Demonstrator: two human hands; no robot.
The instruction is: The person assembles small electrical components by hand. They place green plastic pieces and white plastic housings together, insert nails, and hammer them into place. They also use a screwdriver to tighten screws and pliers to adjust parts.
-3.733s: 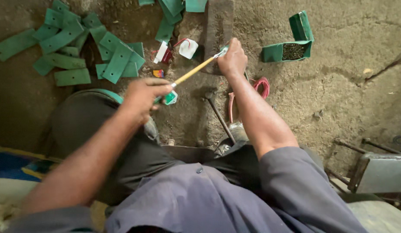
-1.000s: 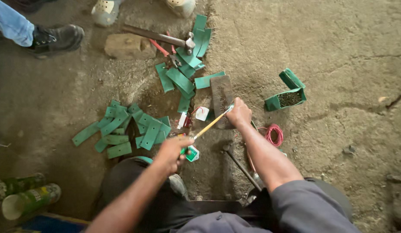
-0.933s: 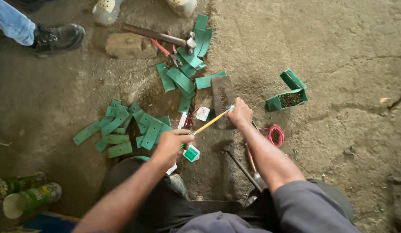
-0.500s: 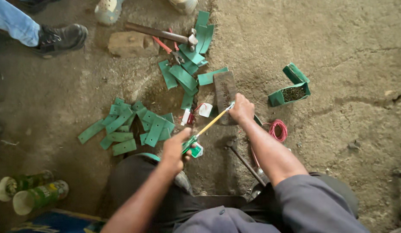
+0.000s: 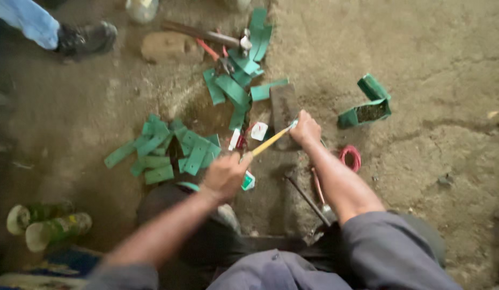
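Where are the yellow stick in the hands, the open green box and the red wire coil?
yellow stick (image 5: 271, 142), head view, middle of its shaft between the hands
open green box (image 5: 367, 110), head view, its tray part
red wire coil (image 5: 350, 158), head view, on the loop

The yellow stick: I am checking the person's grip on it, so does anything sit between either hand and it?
Nothing visible does. The left hand holds the thin yellow stick at its near end and the right hand at its far end, over the dark flat block.
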